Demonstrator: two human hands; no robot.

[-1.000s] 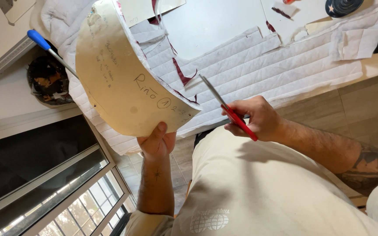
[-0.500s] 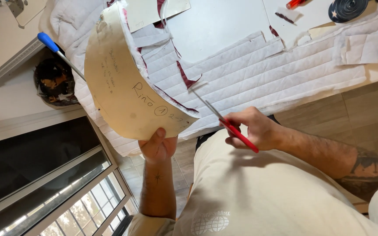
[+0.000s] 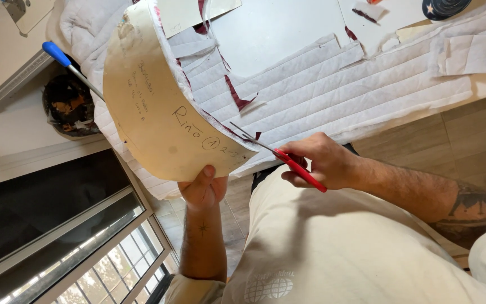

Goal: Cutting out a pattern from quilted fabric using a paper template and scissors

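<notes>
Holding a curved tan paper pattern [image 3: 158, 107] together with the white quilted fabric [image 3: 333, 84] under it, our left hand [image 3: 203, 188] pinches the lower edge, thumb on top and fingers curled beneath. The pattern bows upward and away from us; handwriting is visible on its face. Our right hand [image 3: 324, 163] is closed through the handles of the red-handled scissors [image 3: 279, 155], fingers wrapped around the loops. The blades point left toward the pattern's lower right edge, their tip meeting the fabric just beside it; we cannot tell how far apart the blades stand. Dark red lining shows along the cut edges of the fabric. The rest of the quilted fabric lies spread across the white table [image 3: 271, 28], hanging over its near edge. Small dark red scraps [image 3: 237, 95] rest on the fabric. To the left, a blue-tipped stick [image 3: 66, 65] leans beside a round dark bin [image 3: 68, 107], near a window frame [image 3: 85, 231] below.
</notes>
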